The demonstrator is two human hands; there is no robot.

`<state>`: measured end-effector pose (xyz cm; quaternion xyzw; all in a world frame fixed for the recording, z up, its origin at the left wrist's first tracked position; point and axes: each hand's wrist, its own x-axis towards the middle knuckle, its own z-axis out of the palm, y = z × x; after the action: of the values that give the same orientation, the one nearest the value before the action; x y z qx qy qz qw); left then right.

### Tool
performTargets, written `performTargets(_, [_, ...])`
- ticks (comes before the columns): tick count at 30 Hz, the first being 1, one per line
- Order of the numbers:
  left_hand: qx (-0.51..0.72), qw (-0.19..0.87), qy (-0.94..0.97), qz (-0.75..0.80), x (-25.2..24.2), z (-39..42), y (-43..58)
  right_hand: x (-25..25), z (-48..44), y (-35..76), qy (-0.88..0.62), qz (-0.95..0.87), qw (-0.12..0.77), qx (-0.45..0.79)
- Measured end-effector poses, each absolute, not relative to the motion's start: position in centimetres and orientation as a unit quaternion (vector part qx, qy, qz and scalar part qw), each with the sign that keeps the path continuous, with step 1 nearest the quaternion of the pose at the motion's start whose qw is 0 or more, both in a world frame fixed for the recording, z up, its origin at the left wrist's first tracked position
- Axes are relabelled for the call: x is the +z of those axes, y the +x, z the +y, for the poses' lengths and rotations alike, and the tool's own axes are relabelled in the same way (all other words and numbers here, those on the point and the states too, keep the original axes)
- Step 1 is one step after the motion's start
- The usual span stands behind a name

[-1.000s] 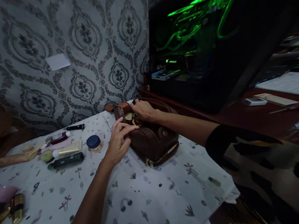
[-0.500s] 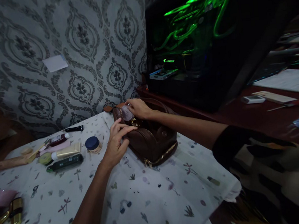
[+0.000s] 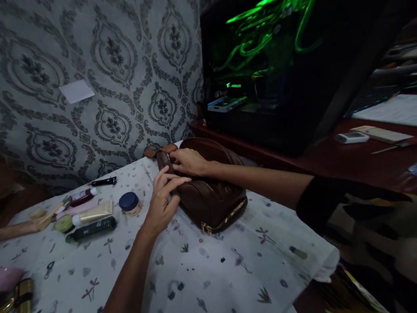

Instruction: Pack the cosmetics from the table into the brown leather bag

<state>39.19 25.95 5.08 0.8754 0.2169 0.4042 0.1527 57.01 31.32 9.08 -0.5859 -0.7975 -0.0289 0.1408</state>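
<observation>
A brown leather handbag (image 3: 212, 200) with gold zippers stands on the patterned white cloth, its top unzipped. My left hand (image 3: 161, 200) grips the near-left rim of the bag, with the fingers laid along the edge. Over the bag's opening my right hand (image 3: 190, 162) reaches down with curled fingers. Its fingertips are hidden inside, and whatever they hold cannot be made out. An orange-brown leather piece (image 3: 167, 150) lies behind the bag.
On the left lie a blue-lidded jar (image 3: 129, 202), a dark green bottle (image 3: 92, 229), a cream tube (image 3: 94, 213) and a gold-and-black lipstick (image 3: 23, 298). A computer case (image 3: 263, 116) with green lights stands at the back right, beside the patterned wall.
My right hand has moved slightly down and deeper into the bag. The pale, purplish thing seen at its fingers before is now out of sight. The left hand stays on the rim.
</observation>
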Motion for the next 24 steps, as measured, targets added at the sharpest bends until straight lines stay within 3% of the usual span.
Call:
performTargets(9, [0.405, 0.157, 0.874, 0.219, 5.0, 26.1, 39.1, 10.8, 30.2, 59.4, -0.642, -0.764, 0.049, -0.038])
performTargets(15, [0.409, 0.155, 0.874, 0.213, 5.0, 26.1, 39.1, 11.5, 29.2, 61.0, -0.664, -0.747, -0.037, 0.019])
performTargets(24, [0.415, 0.156, 0.871, 0.212, 4.9, 26.1, 39.2, 10.9, 29.4, 60.5, -0.681, -0.732, 0.003, 0.0])
